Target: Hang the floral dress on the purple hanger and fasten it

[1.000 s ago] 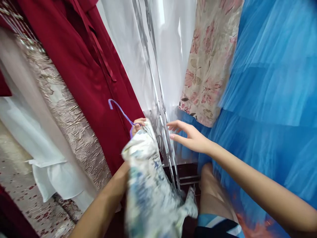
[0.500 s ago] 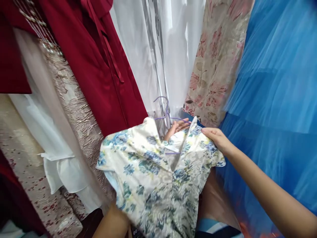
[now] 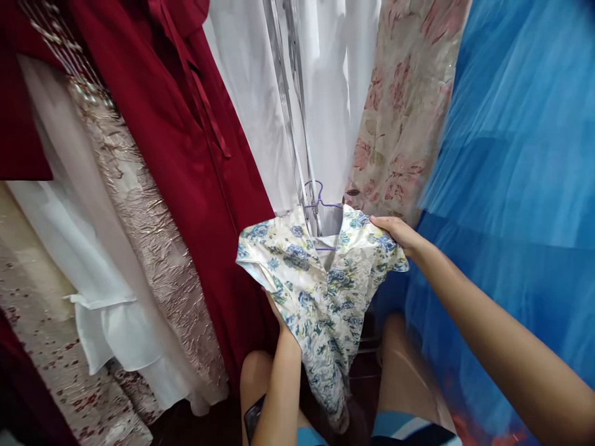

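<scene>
A small white dress with a blue flower print [image 3: 320,291] hangs on a purple wire hanger [image 3: 318,198] in front of me, its front facing me. My right hand [image 3: 395,232] grips its right shoulder, fingers closed on the cloth. My left hand [image 3: 277,316] reaches up under the left sleeve and is mostly hidden behind the fabric; it holds the dress from below. The hanger hook sits beside a shiny metal rack pole [image 3: 292,118].
Hanging clothes close me in: a dark red gown [image 3: 186,155] and a crinkled beige one [image 3: 139,229] at left, white fabric [image 3: 246,93] behind the pole, a pink floral dress [image 3: 400,111], blue tulle [image 3: 511,173] at right. My knees [image 3: 400,353] show below.
The dress has been opened out and lifted toward the pole. My right hand went from open air to gripping its shoulder. My left hand dropped from the hanger to under the sleeve.
</scene>
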`<state>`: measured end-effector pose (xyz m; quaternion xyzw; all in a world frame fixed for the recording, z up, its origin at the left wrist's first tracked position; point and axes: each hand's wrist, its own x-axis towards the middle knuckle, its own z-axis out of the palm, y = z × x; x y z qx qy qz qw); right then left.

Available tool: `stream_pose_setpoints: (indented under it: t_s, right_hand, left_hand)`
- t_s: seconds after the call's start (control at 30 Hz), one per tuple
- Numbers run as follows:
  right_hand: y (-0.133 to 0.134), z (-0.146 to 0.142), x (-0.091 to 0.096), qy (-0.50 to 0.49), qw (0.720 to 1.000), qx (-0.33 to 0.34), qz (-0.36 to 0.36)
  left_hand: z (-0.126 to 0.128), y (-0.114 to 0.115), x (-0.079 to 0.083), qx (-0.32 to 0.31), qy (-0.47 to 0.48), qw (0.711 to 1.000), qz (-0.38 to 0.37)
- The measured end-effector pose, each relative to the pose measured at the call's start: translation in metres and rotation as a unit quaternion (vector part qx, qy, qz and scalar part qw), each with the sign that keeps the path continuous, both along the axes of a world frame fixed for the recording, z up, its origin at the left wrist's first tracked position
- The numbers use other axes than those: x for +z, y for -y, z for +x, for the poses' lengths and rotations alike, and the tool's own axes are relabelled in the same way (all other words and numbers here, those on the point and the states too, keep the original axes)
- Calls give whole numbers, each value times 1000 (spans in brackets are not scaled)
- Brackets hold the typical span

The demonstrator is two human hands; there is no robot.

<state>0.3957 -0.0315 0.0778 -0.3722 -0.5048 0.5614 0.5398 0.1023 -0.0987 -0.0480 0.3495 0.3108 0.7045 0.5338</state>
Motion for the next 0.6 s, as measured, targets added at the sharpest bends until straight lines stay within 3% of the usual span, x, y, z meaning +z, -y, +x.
stream_pose_setpoints:
  t_s: [0.1, 0.17, 0.27, 0.33, 0.4, 0.5, 0.53, 0.57, 0.6]
  right_hand:
    - [2, 1, 3, 21, 999, 24, 10]
    - [6, 5, 4, 40, 998, 40, 11]
    - [12, 11, 4, 100, 994, 37, 25]
    - [18, 11, -2, 164, 983, -16, 81]
    - [29, 6, -15, 225, 946, -155, 172]
    - [58, -13, -51, 256, 826, -413, 285]
    - [69, -22, -66, 258, 800, -446, 308]
    - [79, -34, -82, 269, 794, -437, 327]
    - [87, -46, -97, 284, 809, -389, 336]
  left_hand:
    - [3, 19, -14, 41, 103, 993, -47]
    - [5, 30, -20, 59, 121, 988, -71]
    - [9, 43, -27, 59, 17, 996, -70]
    - [11, 47, -31, 60, -50, 994, -80]
    - [12, 49, -35, 77, -83, 989, -97]
    - [13, 48, -40, 122, -104, 982, -95]
    - [13, 48, -42, 129, -108, 981, -92]
    - [13, 48, -44, 131, -109, 981, -89]
    - [13, 48, -46, 129, -106, 982, -85]
